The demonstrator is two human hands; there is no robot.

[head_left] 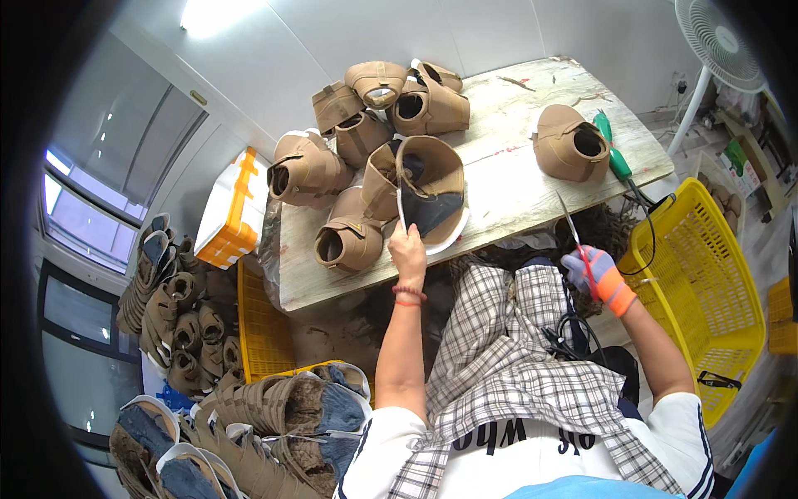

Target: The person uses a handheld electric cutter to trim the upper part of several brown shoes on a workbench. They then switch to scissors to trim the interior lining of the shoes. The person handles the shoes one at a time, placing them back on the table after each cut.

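Note:
My left hand (407, 254), bare with red bands at the wrist, is closed on the near white edge of a brown shoe upper (453, 170). That upper rests on the table (507, 154) with its dark lining showing. My right hand (600, 279), in a purple and orange glove, grips a pair of scissors (568, 214) by the red handle; the blades point up and away, just off the table's front edge. Several finished-looking brown uppers (349, 241) are grouped around the left part of the table. Another brown upper (570, 143) sits alone at the right.
A green corded hand tool (611, 145) lies by the lone upper, its black cord hanging down. Yellow baskets stand at the right (706, 291) and left (262, 320). Stacked uppers (195, 324) fill the left side. A white box with orange tape (233, 208) and a fan (719, 37) flank the table.

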